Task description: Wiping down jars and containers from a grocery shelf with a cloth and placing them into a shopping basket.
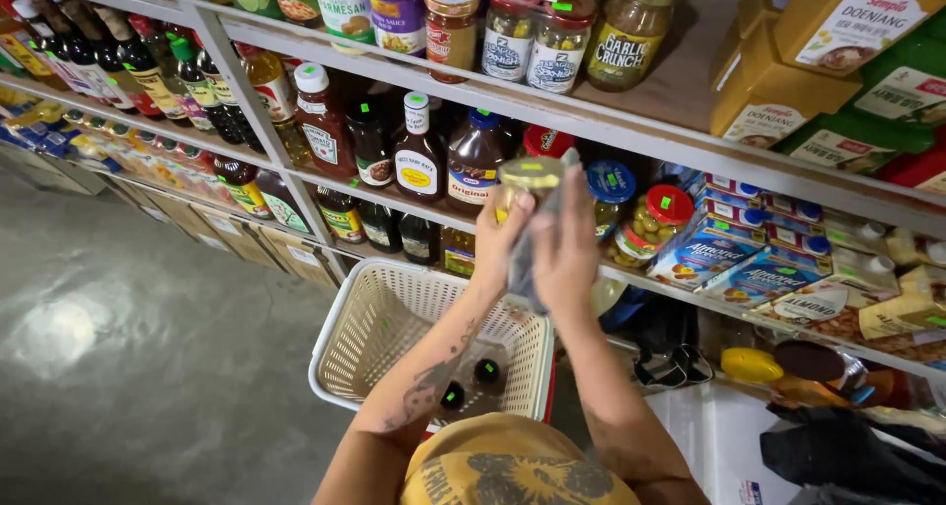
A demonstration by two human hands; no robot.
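I hold a glass jar (525, 182) with a pale yellow lid up in front of the shelves. My left hand (499, 237) grips its left side. My right hand (569, 246) presses a grey cloth (527, 259) against the jar's right side. Below the hands stands a cream plastic basket (374, 320) with two dark bottles (470, 384) lying in it.
Metal shelves (631, 126) run across the view, packed with sauce bottles, jars and cartons. A red-lidded jar (658, 224) and a blue-lidded jar (609, 192) stand just behind the held jar. Grey concrete floor (128, 357) lies to the left. Dark bags (847, 456) sit at the lower right.
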